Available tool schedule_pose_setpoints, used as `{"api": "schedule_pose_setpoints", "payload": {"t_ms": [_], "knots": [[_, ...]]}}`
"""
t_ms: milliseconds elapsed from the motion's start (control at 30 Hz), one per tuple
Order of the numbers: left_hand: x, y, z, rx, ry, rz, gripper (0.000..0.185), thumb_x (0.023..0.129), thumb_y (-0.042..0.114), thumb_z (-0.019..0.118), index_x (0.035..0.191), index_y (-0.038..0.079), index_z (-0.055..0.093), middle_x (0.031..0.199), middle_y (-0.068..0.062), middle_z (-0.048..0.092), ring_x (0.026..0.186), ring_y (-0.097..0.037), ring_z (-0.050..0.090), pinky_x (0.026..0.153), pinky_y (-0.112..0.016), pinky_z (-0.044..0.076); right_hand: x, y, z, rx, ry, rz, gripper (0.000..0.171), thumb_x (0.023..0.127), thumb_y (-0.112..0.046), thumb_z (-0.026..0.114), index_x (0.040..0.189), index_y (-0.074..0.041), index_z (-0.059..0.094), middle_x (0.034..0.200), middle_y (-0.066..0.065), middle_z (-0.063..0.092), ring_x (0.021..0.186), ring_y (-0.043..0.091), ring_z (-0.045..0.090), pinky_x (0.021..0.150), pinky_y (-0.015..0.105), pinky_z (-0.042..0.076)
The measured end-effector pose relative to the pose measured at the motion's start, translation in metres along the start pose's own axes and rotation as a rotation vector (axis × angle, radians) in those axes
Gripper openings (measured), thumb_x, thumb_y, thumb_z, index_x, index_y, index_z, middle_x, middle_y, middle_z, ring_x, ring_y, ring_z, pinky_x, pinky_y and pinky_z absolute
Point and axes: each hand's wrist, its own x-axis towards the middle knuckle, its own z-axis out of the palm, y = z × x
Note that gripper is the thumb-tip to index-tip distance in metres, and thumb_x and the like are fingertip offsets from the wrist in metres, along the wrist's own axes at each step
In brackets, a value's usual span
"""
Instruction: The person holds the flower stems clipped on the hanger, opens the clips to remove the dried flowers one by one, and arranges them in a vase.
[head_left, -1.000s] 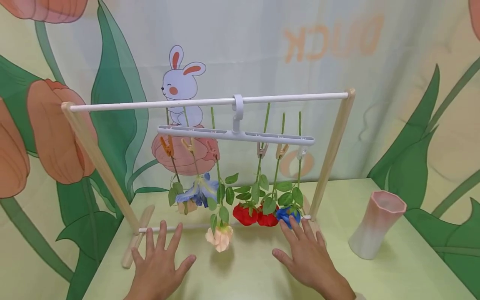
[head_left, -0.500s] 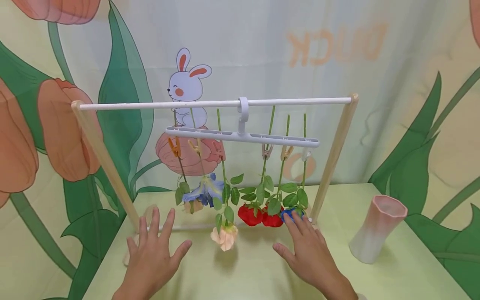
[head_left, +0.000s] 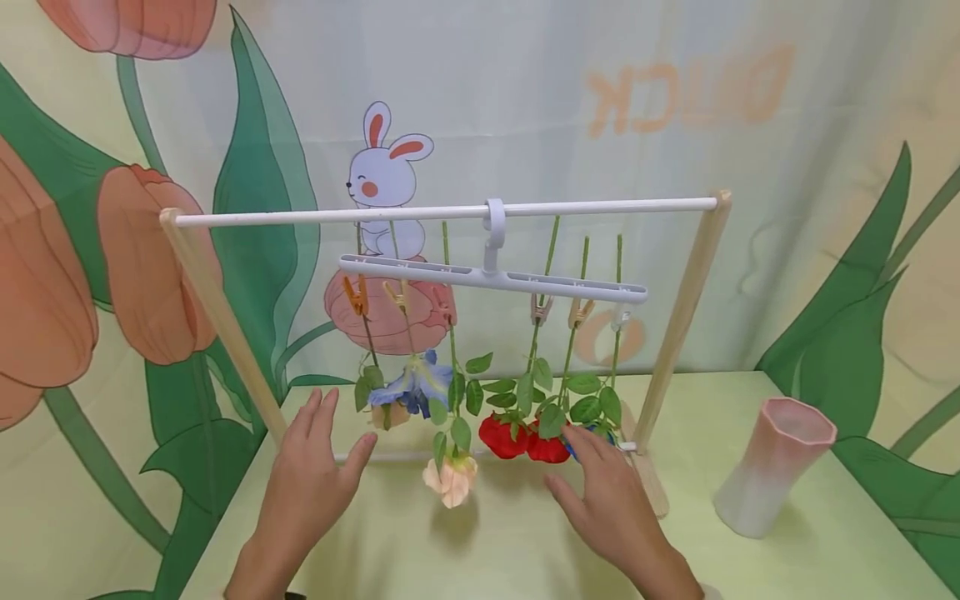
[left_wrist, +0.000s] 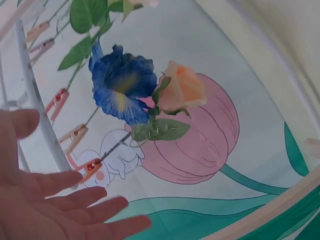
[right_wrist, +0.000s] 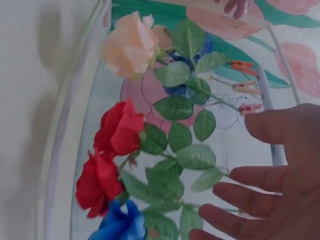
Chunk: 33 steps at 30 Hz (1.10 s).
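While both hands are hovering over the green table (head_left: 750, 567), the left hand (head_left: 311, 479) is holding its fingers straight and spread, gripping nothing, just in front of the rack's low white crossbar (head_left: 390, 457) and below the blue flower (head_left: 411, 385). The right hand (head_left: 611, 500) is likewise lying flat with fingers spread, its fingertips reaching to the blue rose (right_wrist: 117, 225), which they are partly hiding in the head view; whether they are touching it cannot be told.

Six flowers are hanging heads down from the clips of a white hanger (head_left: 491, 279), which is hooking over the white top rail (head_left: 450, 212). Their stems are running nearly upright, long axis vertical, blooms pointing at the table. The peach rose (head_left: 450, 482) is hanging lowest, close above the table and between the two hands. Two red roses (head_left: 523, 439) are sitting side by side just left of the right hand's fingertips.

Wooden legs (head_left: 225, 321) are slanting down on either side and bounding the hanging row; the right leg (head_left: 678, 321) is standing just beyond the right hand. Bare table is lying open in front of the rack, between and around the hands. A pink vase (head_left: 772, 467) is standing upright well to the right, apart from the rack, near the table's right edge. A printed curtain (head_left: 675, 108) is closing off the back.
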Motion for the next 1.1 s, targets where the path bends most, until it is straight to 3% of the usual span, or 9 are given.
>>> {"api": "schedule_pose_setpoints", "payload": {"t_ms": [67,267,500,700,900,1100], "knots": [[0.007,0.0,0.0,-0.055,0.035,-0.018,0.071,0.098,0.035,0.066,0.151,-0.004,0.04,0.153,-0.029,0.043,0.141,-0.048,0.043,0.109,-0.065,0.041,0.007,-0.007,0.003,0.035,0.03,-0.006,0.055,0.089,-0.022,0.078,0.138,-0.003,0.06,0.137,0.015,0.063,0.128,0.037,0.059,0.102,0.057,0.051],[0.031,0.001,0.002,-0.173,0.045,-0.118,0.061,0.102,0.034,0.061,0.149,-0.001,0.045,0.144,-0.025,0.052,0.134,-0.043,0.05,0.109,-0.061,0.044,0.033,-0.033,0.011,0.138,0.036,0.015,0.047,0.092,-0.021,0.074,0.135,-0.006,0.063,0.135,0.011,0.065,0.128,0.035,0.059,0.102,0.056,0.051],[0.064,-0.001,0.018,-0.308,0.061,-0.168,0.055,0.102,0.033,0.059,0.145,0.0,0.05,0.141,-0.021,0.057,0.127,-0.039,0.057,0.103,-0.057,0.048,0.065,-0.067,0.02,0.23,0.083,-0.042,0.042,0.093,-0.021,0.073,0.132,-0.008,0.066,0.131,0.01,0.067,0.122,0.033,0.063,0.1,0.054,0.053],[0.087,-0.004,0.027,-0.346,0.117,-0.205,0.05,0.101,0.031,0.061,0.14,0.0,0.055,0.135,-0.021,0.061,0.122,-0.039,0.062,0.101,-0.054,0.051,0.09,-0.097,0.028,0.329,0.089,-0.099,0.039,0.095,-0.02,0.07,0.131,-0.006,0.065,0.126,0.011,0.069,0.115,0.031,0.065,0.095,0.049,0.055],[0.104,-0.005,0.036,-0.394,0.155,-0.241,0.048,0.099,0.031,0.062,0.137,0.001,0.059,0.13,-0.02,0.064,0.118,-0.038,0.064,0.101,-0.052,0.052,0.116,-0.118,0.038,0.413,0.074,-0.077,0.036,0.097,-0.021,0.067,0.131,-0.008,0.066,0.123,0.009,0.069,0.111,0.03,0.066,0.09,0.047,0.055],[0.118,-0.008,0.047,-0.436,0.181,-0.287,0.045,0.099,0.031,0.063,0.134,0.004,0.061,0.128,-0.018,0.068,0.117,-0.036,0.066,0.1,-0.05,0.053,0.144,-0.141,0.051,0.506,0.116,-0.076,0.032,0.096,-0.017,0.066,0.126,-0.006,0.067,0.12,0.012,0.071,0.104,0.03,0.069,0.089,0.046,0.057]]}}
